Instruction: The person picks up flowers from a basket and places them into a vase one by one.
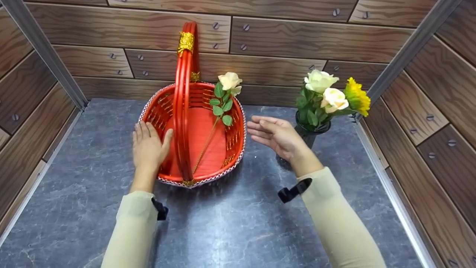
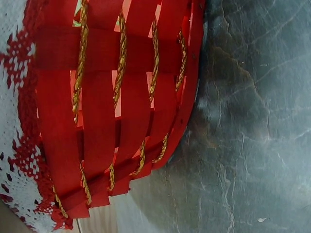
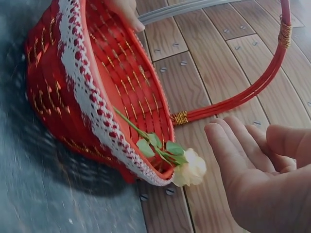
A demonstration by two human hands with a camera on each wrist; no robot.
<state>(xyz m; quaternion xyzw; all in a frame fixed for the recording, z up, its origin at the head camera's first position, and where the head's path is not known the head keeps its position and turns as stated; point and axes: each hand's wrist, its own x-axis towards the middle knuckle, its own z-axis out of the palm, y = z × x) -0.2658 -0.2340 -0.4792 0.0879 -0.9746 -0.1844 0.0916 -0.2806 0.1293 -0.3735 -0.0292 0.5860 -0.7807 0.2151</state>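
Observation:
My left hand (image 1: 148, 149) rests at the left rim of a red woven basket (image 1: 208, 145), its fingers extended and its thumb over the inside. In the right wrist view this left hand (image 3: 125, 10) shows at the far rim. Inside the basket leans a cream rose (image 1: 230, 81), stem on the basket floor, bloom at the back right rim. My right hand (image 1: 282, 139) is held in the air between basket and vase, palm turned toward the basket, fingers extended, holding nothing. The left wrist view shows the basket's outer slats (image 2: 97, 116) with gold cord, but no fingers.
A dark vase (image 1: 306, 134) stands to the right with two pale roses (image 1: 321, 81) and a yellow flower (image 1: 357, 97). The basket's tall handle (image 1: 182, 100) arches over its middle. Wood-patterned walls (image 1: 279, 37) enclose the grey marbled table (image 1: 223, 230).

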